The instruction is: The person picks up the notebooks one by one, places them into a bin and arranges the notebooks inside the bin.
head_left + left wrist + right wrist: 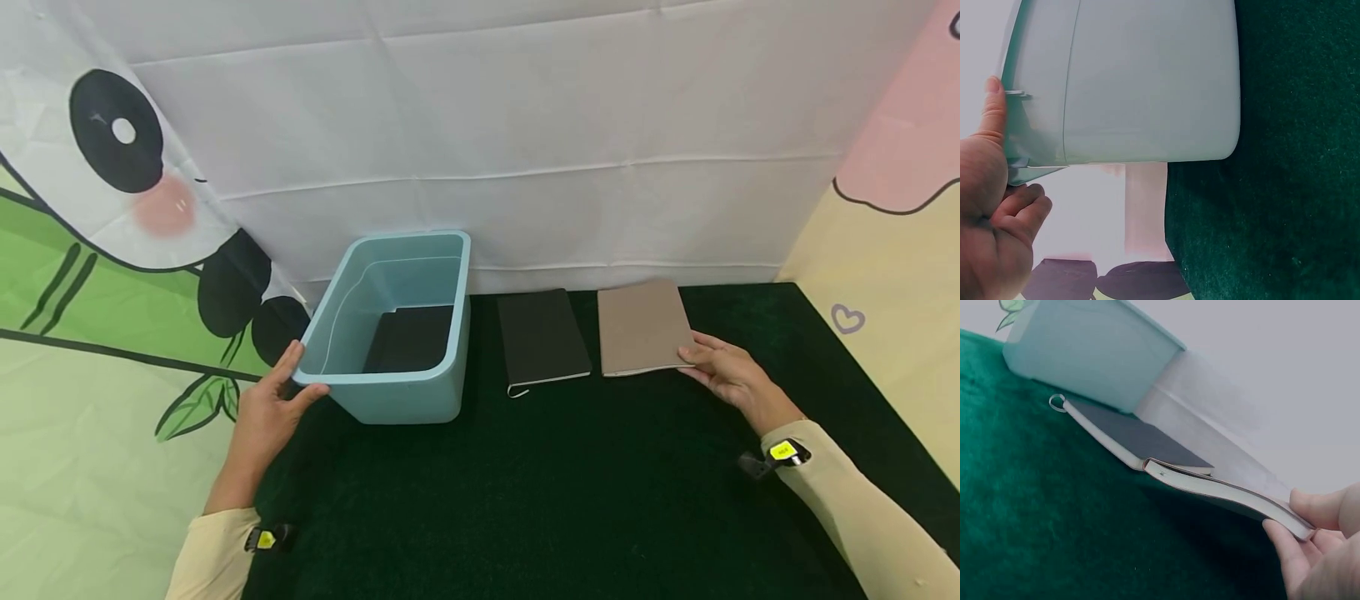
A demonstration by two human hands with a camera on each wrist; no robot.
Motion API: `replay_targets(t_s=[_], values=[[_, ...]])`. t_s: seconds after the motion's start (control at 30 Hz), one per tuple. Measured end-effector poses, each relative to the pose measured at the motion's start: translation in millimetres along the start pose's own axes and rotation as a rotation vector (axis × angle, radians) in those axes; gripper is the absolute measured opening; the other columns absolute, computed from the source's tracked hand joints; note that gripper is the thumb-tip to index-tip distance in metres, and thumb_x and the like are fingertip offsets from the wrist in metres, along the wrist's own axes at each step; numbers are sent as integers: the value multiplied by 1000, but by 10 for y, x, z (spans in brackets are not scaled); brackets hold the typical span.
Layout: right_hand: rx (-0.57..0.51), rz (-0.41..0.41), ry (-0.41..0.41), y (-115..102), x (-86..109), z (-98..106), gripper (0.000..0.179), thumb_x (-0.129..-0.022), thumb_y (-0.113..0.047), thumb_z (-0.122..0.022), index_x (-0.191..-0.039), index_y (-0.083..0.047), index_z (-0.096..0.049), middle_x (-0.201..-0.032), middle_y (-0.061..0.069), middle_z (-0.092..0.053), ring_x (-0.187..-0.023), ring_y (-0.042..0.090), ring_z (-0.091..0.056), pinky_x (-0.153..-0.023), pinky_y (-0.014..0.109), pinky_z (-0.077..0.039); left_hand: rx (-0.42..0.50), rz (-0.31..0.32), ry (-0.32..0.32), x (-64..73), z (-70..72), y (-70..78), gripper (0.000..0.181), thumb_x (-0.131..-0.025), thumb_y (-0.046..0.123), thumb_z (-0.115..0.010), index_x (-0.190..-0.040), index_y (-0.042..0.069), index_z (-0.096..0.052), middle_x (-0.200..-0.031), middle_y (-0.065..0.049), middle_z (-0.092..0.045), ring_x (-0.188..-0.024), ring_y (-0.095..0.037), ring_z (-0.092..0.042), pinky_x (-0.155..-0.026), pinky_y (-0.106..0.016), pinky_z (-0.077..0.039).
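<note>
A tan notebook (647,327) is pinched at its near right corner by my right hand (726,375), thumb on top and fingers beneath. In the right wrist view the notebook (1222,495) bends slightly and is raised off the cloth at my hand's side. My left hand (273,417) grips the near left corner of a light blue plastic bin (463,350), thumb along the near rim and fingers at the left side. Inside the bin lies a dark, flat notebook-like thing (408,337). Between bin and tan notebook lies a black notebook (542,337) with a pale ribbon marker.
Dark green cloth (525,492) covers the table. A white fabric backdrop (525,125) rises right behind the bin and notebooks. Printed cartoon fabric (97,292) hangs at the left, and yellow and pink fabric (892,267) at the right.
</note>
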State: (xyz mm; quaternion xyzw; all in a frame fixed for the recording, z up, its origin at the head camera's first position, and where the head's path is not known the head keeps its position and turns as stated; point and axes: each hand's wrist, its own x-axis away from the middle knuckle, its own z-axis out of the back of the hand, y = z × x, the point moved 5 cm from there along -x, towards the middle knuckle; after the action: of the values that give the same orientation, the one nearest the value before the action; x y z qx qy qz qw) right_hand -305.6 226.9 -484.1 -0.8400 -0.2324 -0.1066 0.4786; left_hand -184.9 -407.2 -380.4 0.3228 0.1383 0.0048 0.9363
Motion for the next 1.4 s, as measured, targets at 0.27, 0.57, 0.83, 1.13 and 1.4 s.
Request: replay_targets(t_s=[0.27, 0.57, 0.83, 1.13, 1.4], values=[[-115, -18, -32, -52, 104, -96, 29, -102, 2, -57, -120, -18, -68, -110, 5, -77, -102, 19, -75, -95, 35, -58, -8, 8, -10, -4, 4, 3, 81, -96, 41, -69, -162, 22, -26, -167, -8, -25, -146, -47, -35, -106, -65, -40], [-189, -11, -114, -167, 245, -255, 29, -104, 0, -53, -120, -16, -72, -115, 7, -76, -106, 21, -74, -102, 35, -53, -12, 10, -12, 15, 6, 0, 81, -97, 41, -69, -162, 22, -26, -167, -8, -24, -146, -49, -34, -106, -68, -38], [-244, 3, -190, -250, 320, -461, 33, -105, 1, -49, -127, -15, -70, -121, 9, -74, -110, 23, -72, -102, 38, -53, -5, 1, -9, 11, 2, -4, 81, -97, 40, -69, -162, 19, -27, -167, -10, -25, -146, -48, -34, -107, -68, -38], [-250, 49, -225, -349, 333, -798, 34, -104, 4, -50, -128, -13, -67, -120, 10, -74, -110, 22, -72, -97, 38, -57, -7, 6, -9, 2, 10, -7, 81, -96, 42, -69, -162, 21, -26, -167, -5, -24, -146, -47, -34, -107, -67, -38], [-186, 87, -182, -420, 323, -1243, 78, -101, 5, -56, -165, -21, -19, -118, 3, -71, -107, 14, -72, -99, 34, -55, 9, 14, -9, 6, 0, -17, 82, -96, 40, -70, -162, 23, -26, -167, -6, -24, -146, -48, -34, -108, -67, -37]])
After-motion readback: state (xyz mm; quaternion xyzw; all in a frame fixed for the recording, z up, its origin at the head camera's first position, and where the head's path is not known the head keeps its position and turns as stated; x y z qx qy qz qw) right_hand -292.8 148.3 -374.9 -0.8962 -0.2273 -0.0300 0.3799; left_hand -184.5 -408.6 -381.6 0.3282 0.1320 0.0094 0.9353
